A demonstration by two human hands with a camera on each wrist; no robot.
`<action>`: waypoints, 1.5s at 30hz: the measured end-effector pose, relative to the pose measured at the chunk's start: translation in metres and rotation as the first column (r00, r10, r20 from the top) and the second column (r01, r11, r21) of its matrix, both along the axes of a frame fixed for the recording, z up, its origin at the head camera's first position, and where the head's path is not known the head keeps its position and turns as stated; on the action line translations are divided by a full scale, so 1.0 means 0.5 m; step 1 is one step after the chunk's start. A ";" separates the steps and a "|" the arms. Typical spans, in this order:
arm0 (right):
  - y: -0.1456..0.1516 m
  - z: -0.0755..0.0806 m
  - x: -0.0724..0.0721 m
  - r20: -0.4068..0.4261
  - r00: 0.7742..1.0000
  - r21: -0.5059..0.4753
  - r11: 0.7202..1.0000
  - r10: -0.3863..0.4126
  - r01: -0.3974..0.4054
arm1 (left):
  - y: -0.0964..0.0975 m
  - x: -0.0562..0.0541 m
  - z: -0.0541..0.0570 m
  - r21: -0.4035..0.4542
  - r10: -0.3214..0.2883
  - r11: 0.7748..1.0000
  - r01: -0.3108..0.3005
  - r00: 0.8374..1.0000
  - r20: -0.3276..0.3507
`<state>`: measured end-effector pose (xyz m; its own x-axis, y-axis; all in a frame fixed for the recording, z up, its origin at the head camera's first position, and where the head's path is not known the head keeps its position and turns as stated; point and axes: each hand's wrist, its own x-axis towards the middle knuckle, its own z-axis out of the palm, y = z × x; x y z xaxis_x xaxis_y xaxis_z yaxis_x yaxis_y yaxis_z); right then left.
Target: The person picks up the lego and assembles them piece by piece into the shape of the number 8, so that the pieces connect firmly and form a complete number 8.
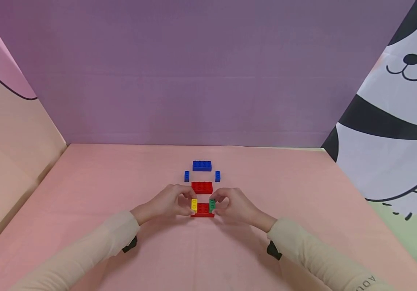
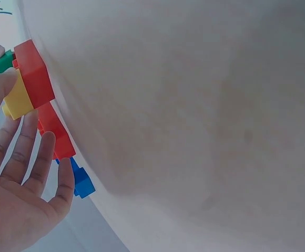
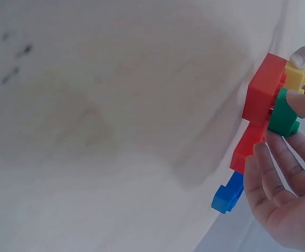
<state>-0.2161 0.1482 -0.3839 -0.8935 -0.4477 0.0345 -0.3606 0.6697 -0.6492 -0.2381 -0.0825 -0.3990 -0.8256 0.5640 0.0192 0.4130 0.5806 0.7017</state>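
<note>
Nearest to the person lies a red building brick [image 1: 203, 209] with studs on top. My left hand [image 1: 174, 201] pinches a small yellow brick [image 1: 194, 205] between thumb and fingers at the red brick's left end. At its right end my right hand [image 1: 236, 206] pinches a small green brick [image 1: 212, 205] the same way. In the left wrist view the yellow brick [image 2: 20, 97] sits against the stud side of the red brick [image 2: 35, 73]. The right wrist view shows the green brick [image 3: 284, 114] close on that red brick's studs, slightly tilted.
Behind the hands lies a second red brick [image 1: 202, 187]. Farther back are two small blue bricks, one on the left [image 1: 187, 176] and one on the right [image 1: 217, 176], and a larger blue brick [image 1: 202, 166]. All lie on a pink-covered table [image 1: 128, 173] before a purple back panel [image 1: 201, 81].
</note>
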 end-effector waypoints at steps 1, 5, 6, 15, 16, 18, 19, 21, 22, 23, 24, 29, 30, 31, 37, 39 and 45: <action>0.000 0.000 0.000 0.001 1.000 0.001 1.000 -0.002 0.002 | 0.000 0.000 0.000 0.001 -0.001 1.000 0.001 1.000 0.000; -0.001 -0.001 0.001 0.014 1.000 0.002 1.000 -0.014 0.014 | 0.000 0.001 -0.001 0.001 -0.002 1.000 0.002 1.000 -0.008; -0.001 -0.002 0.001 0.017 1.000 0.000 1.000 -0.013 0.013 | 0.000 0.001 -0.001 0.002 -0.001 1.000 0.001 1.000 -0.009; -0.001 0.005 -0.001 0.011 1.000 0.039 0.999 -0.015 0.015 | 0.001 0.003 -0.001 0.005 0.007 1.000 -0.007 1.000 0.004; -0.001 0.006 -0.001 0.011 1.000 0.047 0.999 -0.020 0.019 | 0.001 0.003 -0.002 0.005 0.006 1.000 -0.006 1.000 0.003; -0.003 0.007 -0.001 0.007 0.999 0.062 0.998 -0.031 0.031 | 0.001 0.002 -0.003 0.006 0.003 1.000 -0.003 1.000 -0.002; -0.004 0.006 0.000 0.003 0.999 0.071 0.997 -0.037 0.037 | 0.001 0.002 -0.004 0.006 0.002 1.000 -0.002 1.000 -0.005; -0.005 0.006 0.000 -0.003 0.999 0.083 0.995 -0.049 0.049 | 0.001 0.001 -0.005 0.007 0.003 1.000 -0.003 1.000 -0.007; -0.006 0.005 0.000 -0.010 0.999 0.088 0.995 -0.052 0.052 | 0.001 0.001 -0.005 0.007 0.005 1.000 -0.005 1.000 -0.006; -0.006 0.005 0.000 -0.012 0.998 0.090 0.994 -0.054 0.055 | 0.001 0.001 -0.005 0.007 0.007 1.000 -0.007 1.000 -0.005; -0.006 0.004 0.001 -0.016 0.998 0.093 0.994 -0.057 0.058 | 0.001 0.002 -0.006 0.009 0.008 1.000 -0.008 1.000 -0.002; -0.005 0.001 0.003 -0.014 0.997 0.085 0.994 -0.070 0.071 | 0.002 0.003 -0.006 0.013 0.013 1.000 -0.013 1.000 0.006; -0.005 0.000 0.003 -0.015 0.997 0.084 0.994 -0.070 0.071 | 0.002 0.003 -0.005 0.014 0.014 1.000 -0.014 1.000 0.005; -0.005 -0.001 0.003 -0.013 0.997 0.079 0.994 -0.070 0.071 | 0.002 0.003 -0.005 0.014 0.016 1.000 -0.016 1.000 0.004; -0.002 -0.005 0.002 -0.009 0.999 0.056 0.997 -0.050 0.051 | 0.003 0.004 -0.005 0.014 0.020 1.000 -0.020 1.000 -0.005; -0.002 -0.006 0.002 -0.008 0.999 0.050 0.998 -0.045 0.045 | 0.003 0.004 -0.005 0.013 0.020 1.000 -0.020 1.000 -0.009; -0.001 -0.004 0.003 -0.009 0.999 0.042 0.998 -0.043 0.044 | 0.003 0.003 -0.005 0.009 0.019 1.000 -0.019 1.000 -0.011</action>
<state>-0.2146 0.1478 -0.3861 -0.9120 -0.4096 0.0236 -0.3356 0.7116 -0.6173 -0.2363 -0.0810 -0.4013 -0.8356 0.5483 0.0331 0.4096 0.5818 0.7026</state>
